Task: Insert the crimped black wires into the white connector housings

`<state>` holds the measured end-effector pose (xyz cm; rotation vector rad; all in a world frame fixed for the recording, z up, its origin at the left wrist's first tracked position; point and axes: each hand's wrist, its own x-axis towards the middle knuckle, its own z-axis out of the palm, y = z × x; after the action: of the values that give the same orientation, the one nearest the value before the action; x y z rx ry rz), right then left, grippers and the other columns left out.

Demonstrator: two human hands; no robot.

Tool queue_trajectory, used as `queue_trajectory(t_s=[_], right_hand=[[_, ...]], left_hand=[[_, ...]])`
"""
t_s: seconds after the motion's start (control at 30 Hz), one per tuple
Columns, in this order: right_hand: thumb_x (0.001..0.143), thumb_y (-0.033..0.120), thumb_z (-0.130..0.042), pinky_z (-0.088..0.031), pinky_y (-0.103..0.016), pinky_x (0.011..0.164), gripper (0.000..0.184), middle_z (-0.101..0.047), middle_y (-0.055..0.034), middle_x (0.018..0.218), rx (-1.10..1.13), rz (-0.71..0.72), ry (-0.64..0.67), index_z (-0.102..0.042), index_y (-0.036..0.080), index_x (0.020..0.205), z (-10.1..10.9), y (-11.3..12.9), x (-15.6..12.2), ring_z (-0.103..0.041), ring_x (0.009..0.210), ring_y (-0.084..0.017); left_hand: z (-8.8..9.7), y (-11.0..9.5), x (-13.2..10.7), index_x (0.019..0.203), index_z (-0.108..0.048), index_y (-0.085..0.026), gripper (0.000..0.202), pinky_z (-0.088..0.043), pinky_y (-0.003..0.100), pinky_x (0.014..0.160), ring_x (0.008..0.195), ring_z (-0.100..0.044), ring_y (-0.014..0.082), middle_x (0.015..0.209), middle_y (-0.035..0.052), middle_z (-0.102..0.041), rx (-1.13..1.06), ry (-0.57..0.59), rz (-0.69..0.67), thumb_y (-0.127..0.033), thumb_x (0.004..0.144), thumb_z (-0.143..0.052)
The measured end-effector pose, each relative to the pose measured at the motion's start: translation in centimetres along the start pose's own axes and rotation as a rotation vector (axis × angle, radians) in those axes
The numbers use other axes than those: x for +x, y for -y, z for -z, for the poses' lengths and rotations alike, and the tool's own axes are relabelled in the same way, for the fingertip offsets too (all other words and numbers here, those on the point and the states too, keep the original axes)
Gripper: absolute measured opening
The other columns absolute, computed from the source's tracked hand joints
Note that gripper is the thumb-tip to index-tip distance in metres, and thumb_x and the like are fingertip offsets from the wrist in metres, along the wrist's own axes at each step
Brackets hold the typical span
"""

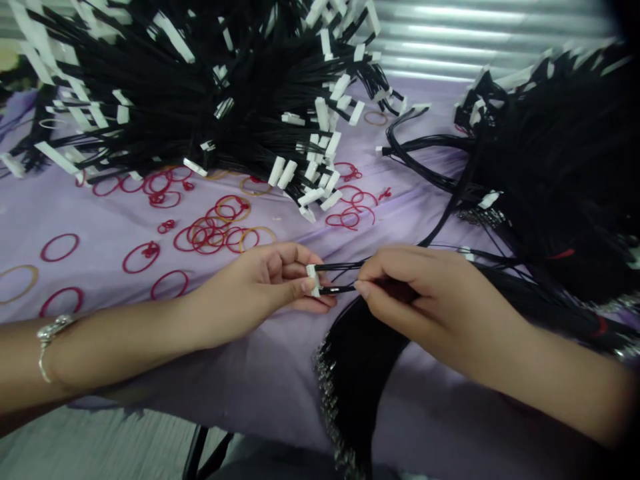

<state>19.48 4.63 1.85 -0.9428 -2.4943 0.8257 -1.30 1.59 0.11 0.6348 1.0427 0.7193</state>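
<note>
My left hand (270,283) is closed on a small white connector (313,280), thumb and fingers pinching it. My right hand (415,300) pinches a thin black wire (337,289) whose end meets the connector's right side; another black wire (340,266) runs from the connector just above it. A bundle of black wires with metal tips (350,373) lies under my right hand, hanging over the table's near edge. A silver bracelet (50,333) is on my left wrist.
A big heap of black wires with white connectors (200,87) fills the back left of the purple tablecloth (100,220). Another black wire heap (565,167) sits at the right. Red and orange rubber bands (215,230) lie scattered across the cloth.
</note>
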Motion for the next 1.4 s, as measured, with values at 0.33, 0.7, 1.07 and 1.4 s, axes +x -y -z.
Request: queue_trajectory(t_s=[0.33,0.7,1.07,1.4], right_hand=[[0.088,0.014,-0.049,-0.041,-0.022,0.066,0.012,-0.061,-0.0006,0.077,-0.005,0.049,0.008,-0.059,0.017,0.082,-0.2,-0.1,0.4,-0.054,0.072,-0.01],[0.089,0.019,-0.055,-0.04,-0.023,0.066,0.007,-0.059,-0.0015,0.081,-0.042,0.121,-0.034,-0.061,0.016,0.088,-1.0,-0.9,0.3,-0.053,0.074,-0.011],[0.089,0.016,-0.049,-0.042,-0.026,0.068,0.018,-0.058,-0.0033,0.075,-0.019,0.0,-0.052,-0.06,0.014,0.075,-1.6,0.2,0.5,-0.053,0.075,-0.014],[0.084,0.018,-0.057,-0.044,-0.029,0.076,0.007,-0.063,-0.0014,0.081,0.035,-0.052,-0.109,-0.063,0.018,0.081,-2.8,-0.3,0.4,-0.057,0.08,-0.014]], left_hand=[[0.2,0.1,0.0,0.092,-0.056,-0.013,0.015,-0.058,0.021,0.077,0.077,-0.071,0.0111,0.083,0.0002,-0.069,0.049,-0.006,-0.018,-0.01,0.081,-0.066],[-0.2,-0.1,-0.2,0.094,-0.056,-0.013,0.015,-0.058,0.019,0.074,0.078,-0.07,0.0116,0.082,0.001,-0.07,0.088,-0.041,-0.003,-0.01,0.082,-0.064],[-0.1,0.1,-0.3,0.092,-0.057,-0.014,0.018,-0.056,0.021,0.075,0.076,-0.07,0.0113,0.085,0.0009,-0.07,0.048,-0.028,-0.032,-0.012,0.079,-0.069],[-0.3,0.2,-0.2,0.09,-0.052,-0.012,0.02,-0.056,0.021,0.074,0.072,-0.068,0.009,0.074,-0.0007,-0.067,-0.035,0.005,-0.032,-0.007,0.078,-0.067]])
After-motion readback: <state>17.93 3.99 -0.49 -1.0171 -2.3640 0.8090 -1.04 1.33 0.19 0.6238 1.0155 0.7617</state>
